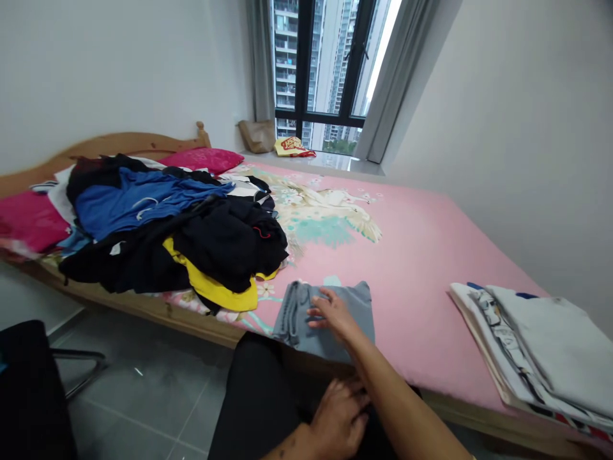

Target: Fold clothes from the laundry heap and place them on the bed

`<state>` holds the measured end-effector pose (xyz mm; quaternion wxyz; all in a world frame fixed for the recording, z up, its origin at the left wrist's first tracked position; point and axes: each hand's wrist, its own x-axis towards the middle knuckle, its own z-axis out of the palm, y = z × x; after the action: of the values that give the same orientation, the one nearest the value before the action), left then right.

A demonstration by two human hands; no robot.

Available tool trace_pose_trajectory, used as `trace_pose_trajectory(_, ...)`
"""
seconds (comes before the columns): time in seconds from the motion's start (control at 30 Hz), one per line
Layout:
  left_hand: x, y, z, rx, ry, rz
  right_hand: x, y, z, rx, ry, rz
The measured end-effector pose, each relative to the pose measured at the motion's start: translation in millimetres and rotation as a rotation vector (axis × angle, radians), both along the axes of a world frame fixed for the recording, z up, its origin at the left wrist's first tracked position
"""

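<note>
A folded grey garment (357, 306) lies at the front edge of the bed, with a bunched, creased fold along its left side. My right hand (330, 313) is over it, palm down and fingers spread, touching or just above the cloth. Lower down, my left hand (338, 412) is in front of the bed edge, beside my right forearm and over my dark-trousered lap. Its fingers are curled in, the tips partly hidden behind the forearm. Whether it holds anything cannot be seen.
A heap of loose clothes (158, 217) covers the bed's left side, a yellow piece (211, 287) at its front. On the right lies a stack of folded shirts (555, 345). A paper bag (258, 136) stands by the window. A dark chair (33, 390) is at lower left.
</note>
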<state>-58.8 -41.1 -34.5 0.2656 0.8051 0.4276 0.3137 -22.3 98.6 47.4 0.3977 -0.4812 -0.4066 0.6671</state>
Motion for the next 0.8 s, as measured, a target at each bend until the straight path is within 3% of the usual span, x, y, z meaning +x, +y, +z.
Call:
trace_pose_trajectory(0.1, -34.0, -4.3, 12.1, 0.08, -0.153, 0.108, 34.0, -2.3, -4.8, 0.139, -0.082, -0.169)
trace_pose_trajectory(0.2, -62.5, 24.8, 40.4, 0.168, -0.133, 0.2, 64.5, -8.4, -6.4, 0.361, -0.279, -0.287)
trace_pose_trajectory(0.3, -79.8, 70.9, 64.5, 0.225, 0.023, 0.231, 70.1, -17.3, -9.4, 0.598, -0.51, -0.252)
trace_pose_trajectory(0.37, -85.9, 98.3, 69.9, 0.224, 0.192, 0.199, 64.7, -19.9, -16.2, 0.781, -0.661, -0.135)
trace_pose_trajectory(0.47, -93.5, 122.5, 60.1, 0.159, 0.469, 0.14, 64.7, -10.6, -35.6, 0.949, -0.916, 0.196)
trace_pose_trajectory(0.53, -99.5, 127.9, 47.0, 0.105, 0.597, 0.149, 77.1, 5.3, -51.7, 0.849, -1.087, 0.307)
trace_pose_trajectory(0.67, -107.8, 128.8, 26.1, 0.099, 0.679, 0.189, 112.0, 41.4, -76.1, 0.593, -1.193, 0.145)
trace_pose_trajectory(0.8, -109.4, 131.2, 22.5, 0.092, 0.683, 0.197, 123.9, 37.2, -84.8, 0.722, -1.142, -0.176)
